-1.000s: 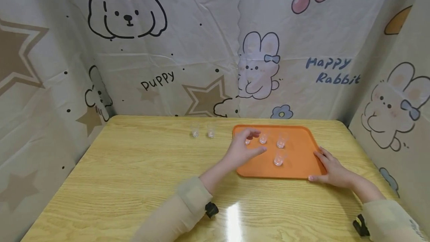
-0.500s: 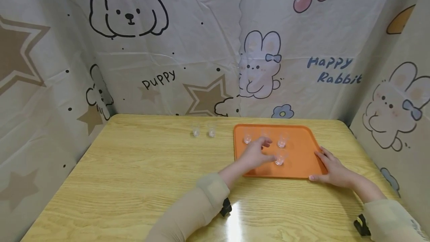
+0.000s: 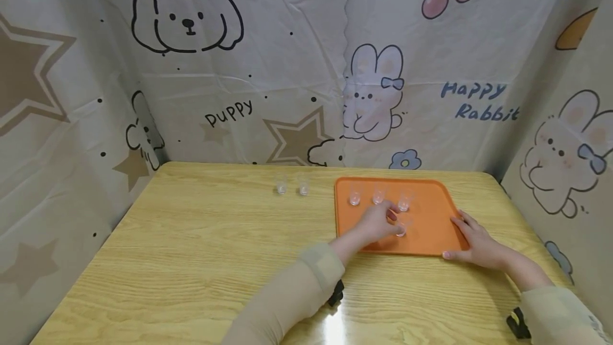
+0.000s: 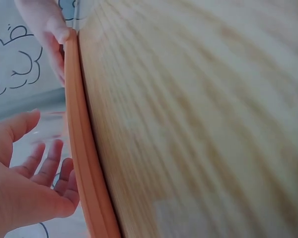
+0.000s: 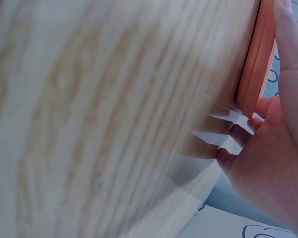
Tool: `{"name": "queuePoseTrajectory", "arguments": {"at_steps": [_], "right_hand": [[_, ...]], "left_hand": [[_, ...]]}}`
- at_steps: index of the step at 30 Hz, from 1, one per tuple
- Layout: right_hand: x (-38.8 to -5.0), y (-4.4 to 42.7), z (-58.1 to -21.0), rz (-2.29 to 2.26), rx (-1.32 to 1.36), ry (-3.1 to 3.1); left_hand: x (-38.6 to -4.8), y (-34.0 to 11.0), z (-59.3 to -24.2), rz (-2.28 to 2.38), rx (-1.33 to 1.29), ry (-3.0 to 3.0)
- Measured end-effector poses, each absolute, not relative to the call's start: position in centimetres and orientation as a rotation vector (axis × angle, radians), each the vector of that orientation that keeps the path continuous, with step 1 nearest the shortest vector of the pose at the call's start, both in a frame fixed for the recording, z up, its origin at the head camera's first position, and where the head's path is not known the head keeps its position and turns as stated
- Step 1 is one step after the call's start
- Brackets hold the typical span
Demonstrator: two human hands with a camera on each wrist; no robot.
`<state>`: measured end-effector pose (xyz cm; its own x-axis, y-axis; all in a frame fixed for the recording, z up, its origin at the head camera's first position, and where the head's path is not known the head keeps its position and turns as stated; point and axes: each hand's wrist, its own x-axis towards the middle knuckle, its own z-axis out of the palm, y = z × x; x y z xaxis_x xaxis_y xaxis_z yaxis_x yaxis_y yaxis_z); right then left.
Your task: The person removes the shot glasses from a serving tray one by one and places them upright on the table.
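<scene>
Over the orange tray, the left hand reaches with thumb and fingers apart, beside a small clear glass. In the left wrist view that glass shows beyond the gap between the thumb and fingers of the left hand; contact cannot be told. Three more clear glasses stand in a row at the tray's back: left, middle and right. The right hand rests against the tray's front right corner, thumb at the front edge, fingers on the right side.
Two more clear glasses, one left of the other, stand on the wooden table left of the tray. Printed cloth hangs behind the table and at both sides.
The left hand has moved right and toward the front, from the back left glasses to the front glass, uncovering the back left one. The right hand has stayed at the tray's corner.
</scene>
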<state>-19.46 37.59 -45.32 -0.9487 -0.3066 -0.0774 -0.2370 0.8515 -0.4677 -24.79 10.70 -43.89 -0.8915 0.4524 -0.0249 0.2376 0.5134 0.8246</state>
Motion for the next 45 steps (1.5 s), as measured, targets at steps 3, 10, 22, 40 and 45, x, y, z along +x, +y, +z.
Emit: {"name": "queuePoseTrajectory", "arguments": {"at_steps": [3, 10, 22, 40, 45], "right_hand": [[-19.4, 37.7, -45.4, -0.704, -0.418, 2.877], [-19.4, 37.7, -45.3, -0.725, -0.422, 2.871], [-19.5, 37.7, -45.4, -0.729, -0.433, 2.871], [-19.5, 37.5, -45.3, -0.693, -0.416, 2.887], [-19.5, 37.5, -45.3, -0.689, -0.408, 2.885]], "left_hand": [[-24.6, 10.9, -43.8, 1.295, 0.627, 2.553], [-24.3, 11.4, -43.9, 1.230, 0.687, 2.610], [-24.2, 11.2, -43.7, 1.213, 0.734, 2.628], [-23.3, 7.4, -41.8, 1.342, 0.737, 2.510], [-22.9, 5.9, -40.1, 1.396, 0.760, 2.483]]}}
